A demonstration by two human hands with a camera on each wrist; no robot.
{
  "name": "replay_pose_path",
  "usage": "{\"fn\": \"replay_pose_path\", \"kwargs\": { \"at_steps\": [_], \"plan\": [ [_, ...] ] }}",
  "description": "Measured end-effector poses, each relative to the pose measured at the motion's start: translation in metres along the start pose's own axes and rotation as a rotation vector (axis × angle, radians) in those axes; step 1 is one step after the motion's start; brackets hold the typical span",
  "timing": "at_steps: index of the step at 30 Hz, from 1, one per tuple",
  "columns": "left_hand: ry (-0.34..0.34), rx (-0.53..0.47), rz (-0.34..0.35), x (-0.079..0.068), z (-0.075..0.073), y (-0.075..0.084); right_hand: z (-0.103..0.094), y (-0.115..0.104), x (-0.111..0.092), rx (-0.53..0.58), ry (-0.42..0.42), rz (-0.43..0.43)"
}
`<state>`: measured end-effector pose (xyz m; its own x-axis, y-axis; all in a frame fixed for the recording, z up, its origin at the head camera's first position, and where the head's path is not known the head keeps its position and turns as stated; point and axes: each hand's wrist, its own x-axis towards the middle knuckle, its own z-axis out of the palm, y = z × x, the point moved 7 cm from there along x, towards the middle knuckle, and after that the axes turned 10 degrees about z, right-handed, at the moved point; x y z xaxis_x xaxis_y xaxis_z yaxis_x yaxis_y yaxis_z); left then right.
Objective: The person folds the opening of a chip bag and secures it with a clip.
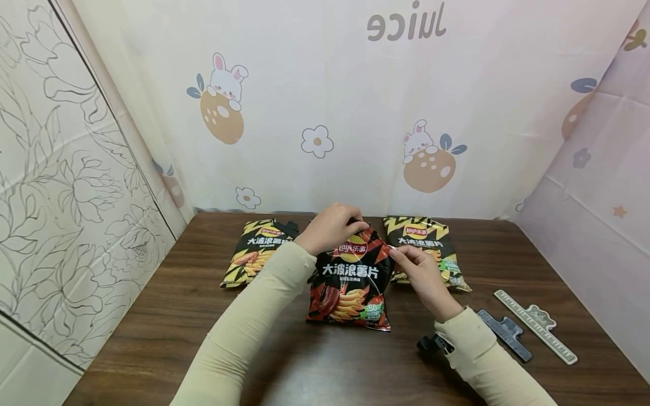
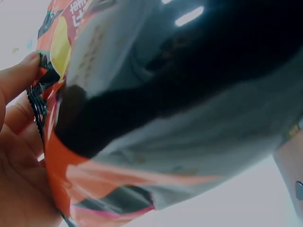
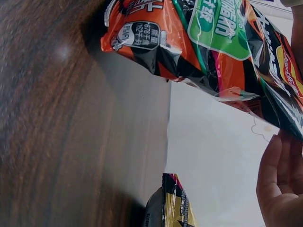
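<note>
A red-and-black bag of potato chips (image 1: 350,282) stands nearly upright at mid-table, its printed front toward the head camera. My left hand (image 1: 335,226) grips its top edge from the left; in the left wrist view, the thumb (image 2: 21,71) lies on the front of the bag and the fingers go behind the crimped seal. With thumb and fingers, my right hand (image 1: 424,277) pinches the bag's upper right edge. The right wrist view shows the lower end of the bag close over the tabletop, and my right hand (image 3: 281,182) at its upper edge.
Yellow-and-black chip bags lie behind on either side, one left (image 1: 251,254) and one right (image 1: 426,251). A dark bag clip (image 1: 508,334) and a pale one (image 1: 538,326) lie on the brown table (image 1: 167,332) at right. Printed curtains (image 1: 325,180) stand behind the table.
</note>
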<state>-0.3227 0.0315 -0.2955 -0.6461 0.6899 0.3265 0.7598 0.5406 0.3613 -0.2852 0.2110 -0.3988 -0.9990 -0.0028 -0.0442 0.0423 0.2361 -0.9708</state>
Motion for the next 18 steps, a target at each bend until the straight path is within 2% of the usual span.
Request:
{"fn": "replay_pose_path", "kwargs": {
  "at_steps": [5,11,18],
  "plan": [
    [-0.02,-0.043,0.013,-0.0002,-0.0011,0.0002,-0.0011,-0.001,-0.0014,-0.017,-0.002,-0.022],
    [-0.034,-0.108,-0.004,-0.0007,-0.0029,0.0006,-0.0004,-0.003,-0.0029,-0.011,-0.022,-0.031],
    [-0.04,-0.108,-0.011,-0.0015,-0.0041,0.0021,-0.0009,-0.0024,-0.0039,0.019,-0.019,-0.027]
  ]
}}
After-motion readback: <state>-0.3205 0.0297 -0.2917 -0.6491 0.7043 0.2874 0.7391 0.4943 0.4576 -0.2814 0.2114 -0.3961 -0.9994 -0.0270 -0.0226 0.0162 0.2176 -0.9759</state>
